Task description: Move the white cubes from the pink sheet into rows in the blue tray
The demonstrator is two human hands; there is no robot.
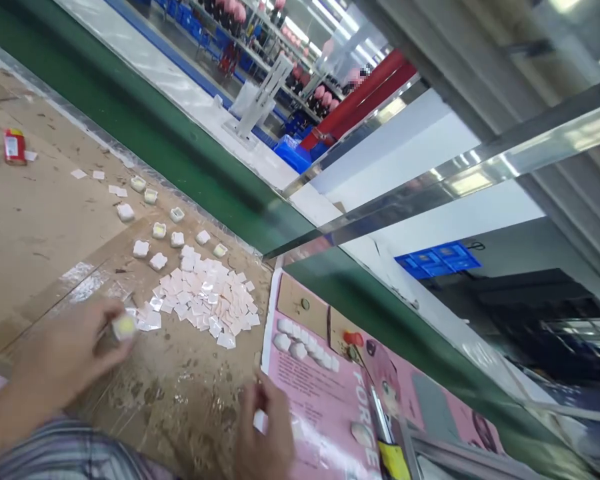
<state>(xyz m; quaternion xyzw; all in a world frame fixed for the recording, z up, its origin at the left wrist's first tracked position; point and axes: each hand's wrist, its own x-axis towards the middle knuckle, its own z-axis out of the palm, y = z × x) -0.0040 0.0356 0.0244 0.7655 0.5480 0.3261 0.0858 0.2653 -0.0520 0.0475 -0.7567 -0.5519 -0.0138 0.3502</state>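
My left hand (65, 357) pinches a small white cup-like piece with a yellowish centre (124, 327) between thumb and fingertips, just left of a heap of thin white square pieces (205, 297). My right hand (265, 433) is closed near the bottom edge, gripping a small white object (260, 420) that I cannot name, at the left border of a pink printed sheet (320, 400). Several more small white cups (159, 230) lie scattered on the brown cardboard-covered bench (40, 220) beyond the heap.
A row of white pieces (305, 347) sits on the pink sheet beside a red-topped tool (353, 339). A small red box (15, 145) lies far left. A green conveyor belt (180, 153) runs along the bench's far edge, with blue bins (437, 259) behind.
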